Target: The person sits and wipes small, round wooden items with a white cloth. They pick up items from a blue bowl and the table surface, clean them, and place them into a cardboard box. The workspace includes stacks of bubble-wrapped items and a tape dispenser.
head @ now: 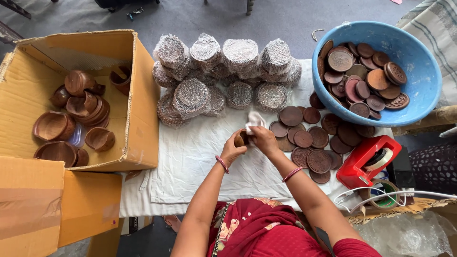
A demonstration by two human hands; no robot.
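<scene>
Left hand (232, 151) fingers curled closed around a small wooden bowl (242, 138). Right hand (263, 139) pinched shut on a white cloth (254, 120), pressed against the bowl. Loose wooden discs (309, 143) just right of the fingers.

Over on the left, an open cardboard box (138, 95) sits packed with dark wooden bowls (52, 126), some stacked, some tipped on their sides. Up top, a heap of round bundles in bubble wrap (223, 76) lies on the white cloth (190, 162). Right side: a blue plastic basin (419, 90) full of carved brown wooden discs (362, 78), more discs (309, 140) spread just below it. A red tape dispenser (364, 159) stands near what looks like a tape roll (383, 195).
</scene>
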